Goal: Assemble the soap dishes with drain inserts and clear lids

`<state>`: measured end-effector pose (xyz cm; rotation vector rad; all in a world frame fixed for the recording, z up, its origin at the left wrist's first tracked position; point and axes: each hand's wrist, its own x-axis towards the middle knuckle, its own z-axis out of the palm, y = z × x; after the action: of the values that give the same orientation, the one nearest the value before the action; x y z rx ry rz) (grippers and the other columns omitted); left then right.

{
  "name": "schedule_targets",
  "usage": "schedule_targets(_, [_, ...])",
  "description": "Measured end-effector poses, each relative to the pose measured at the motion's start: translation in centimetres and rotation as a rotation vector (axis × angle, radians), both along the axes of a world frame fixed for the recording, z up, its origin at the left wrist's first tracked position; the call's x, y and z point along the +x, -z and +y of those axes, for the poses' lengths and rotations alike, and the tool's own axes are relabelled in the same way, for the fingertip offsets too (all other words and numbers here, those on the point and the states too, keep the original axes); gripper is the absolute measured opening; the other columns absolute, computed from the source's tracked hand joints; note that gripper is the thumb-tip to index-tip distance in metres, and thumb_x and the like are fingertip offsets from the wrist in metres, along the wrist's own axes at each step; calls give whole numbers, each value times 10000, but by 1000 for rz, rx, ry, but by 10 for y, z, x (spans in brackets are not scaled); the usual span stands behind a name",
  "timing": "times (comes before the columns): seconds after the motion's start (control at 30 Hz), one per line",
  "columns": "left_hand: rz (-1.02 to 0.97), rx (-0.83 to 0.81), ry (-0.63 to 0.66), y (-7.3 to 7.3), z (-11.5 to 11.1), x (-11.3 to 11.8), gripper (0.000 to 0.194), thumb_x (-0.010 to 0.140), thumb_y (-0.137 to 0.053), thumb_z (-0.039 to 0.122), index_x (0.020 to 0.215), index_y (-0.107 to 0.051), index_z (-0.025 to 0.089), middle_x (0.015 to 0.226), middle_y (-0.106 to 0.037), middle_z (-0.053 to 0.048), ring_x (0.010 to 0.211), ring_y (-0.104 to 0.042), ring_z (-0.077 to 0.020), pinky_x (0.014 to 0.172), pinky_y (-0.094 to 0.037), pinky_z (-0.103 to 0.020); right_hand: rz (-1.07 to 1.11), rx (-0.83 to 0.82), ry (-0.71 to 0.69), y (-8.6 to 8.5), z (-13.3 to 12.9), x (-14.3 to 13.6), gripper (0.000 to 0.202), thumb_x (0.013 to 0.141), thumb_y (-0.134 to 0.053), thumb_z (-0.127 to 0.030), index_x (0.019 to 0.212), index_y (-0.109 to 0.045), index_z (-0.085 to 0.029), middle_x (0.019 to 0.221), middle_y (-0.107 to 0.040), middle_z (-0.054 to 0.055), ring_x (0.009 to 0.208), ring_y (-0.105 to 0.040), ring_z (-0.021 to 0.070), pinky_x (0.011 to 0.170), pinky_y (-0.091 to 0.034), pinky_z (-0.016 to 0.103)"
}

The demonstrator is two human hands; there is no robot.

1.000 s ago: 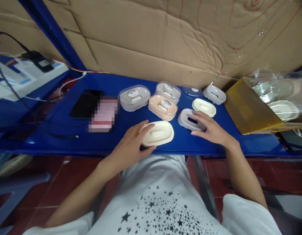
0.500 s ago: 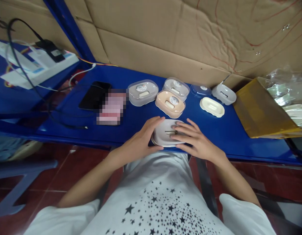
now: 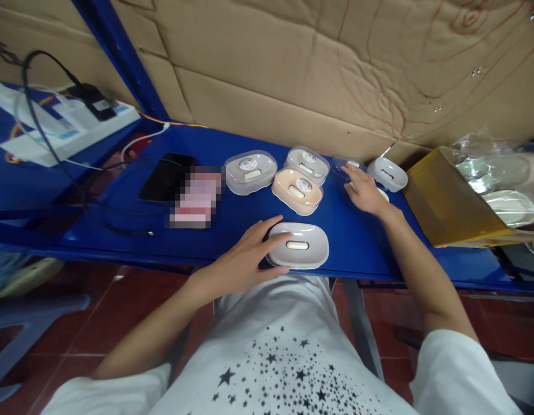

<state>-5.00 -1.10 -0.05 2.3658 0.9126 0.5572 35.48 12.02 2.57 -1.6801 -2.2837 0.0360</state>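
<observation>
Right hand (image 3: 365, 193) ditched the grey dish (image 3: 316, 237) up front and is now at the clear lid (image 3: 339, 167), fingers parted, can't tell if they've got it. Left hand (image 3: 245, 256) is spread loosely round the dish's left end. Three labelled dishes (image 3: 288, 199) behind, blue shelf (image 3: 232, 230), red tile floor (image 3: 128, 305).

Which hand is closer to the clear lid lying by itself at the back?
The right. The right hand is at the clear lid's front edge; the left hand is farther, around the front grey dish's left end.
</observation>
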Motion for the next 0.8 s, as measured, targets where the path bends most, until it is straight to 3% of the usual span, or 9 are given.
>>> schedule_targets(0.1, [-10,13,6,0,0,0,632,1034,-733,437,1616,-521,311,1812,-285,-135,1670,-323,-375,1336,-376,-611,-135,-93,114,-3,39,7,697,1038,-560,-436,1652,-474,-117,1698,-480,263,1597,-407,484,1254,-289,787])
schedule_targets(0.2, [-30,14,33,0,2,0,614,1040,-722,432,1610,-520,323,1805,-306,-116,1668,-330,-362,1348,-363,-596,-171,-128,45,-12,41,5,768,971,-673,-564,1647,-517,-235,1657,-546,202,1541,-469,484,1243,-308,768])
schedule_targets(0.27, [-40,16,47,0,3,-1,614,1037,-723,446,1605,-524,325,1800,-317,-114,1668,-328,-367,1357,-346,-598,-169,-173,-6,-19,35,6,949,871,-767,-675,1691,-457,-313,1725,-466,162,1601,-383,486,1280,-259,752])
schedule_targets(0.33, [-37,16,45,0,4,-1,608,1039,-718,462,1598,-528,319,1796,-319,-120,1667,-326,-377,1363,-329,-605,-155,-281,-4,-25,34,12,1173,762,-833,-750,1743,-350,-328,1806,-326,155,1673,-236,492,1318,-184,743])
schedule_targets(0.4, [-30,5,44,0,4,-2,616,1046,-705,468,1611,-505,324,1801,-306,-118,1671,-317,-380,1368,-315,-612,-108,-403,14,-28,40,20,1276,691,-867,-775,1754,-319,-329,1833,-270,137,1693,-194,476,1342,-183,706])
schedule_targets(0.5, [-37,-44,39,-2,3,-3,695,1040,-711,431,1660,-407,356,1831,-229,-99,1687,-287,-371,1372,-322,-598,3,-451,-1,-29,50,34,1231,636,-903,-752,1692,-445,-317,1763,-423,116,1615,-397,443,1330,-321,628])
schedule_targets(0.57, [-74,-78,26,-2,3,-3,771,1021,-732,384,1680,-333,367,1823,-238,-103,1681,-307,-352,1370,-342,-572,47,-413,8,-30,48,39,1135,673,-876,-759,1634,-526,-267,1655,-550,143,1499,-538,431,1279,-414,614])
schedule_targets(0.67, [-170,-89,-11,-2,4,0,847,991,-778,367,1680,-286,356,1744,-374,-124,1623,-421,-328,1357,-379,-541,129,-226,18,-34,15,33,939,792,-781,-799,1532,-611,-247,1473,-658,161,1341,-637,415,1187,-500,628])
schedule_targets(0.8, [-224,-83,-66,3,5,4,918,966,-827,423,1687,-266,345,1734,-403,-145,1608,-449,-350,1339,-403,-551,210,-19,-155,-37,-76,-11,871,863,-789,-754,1553,-572,-268,1450,-633,150,1354,-624,399,1185,-507,608])
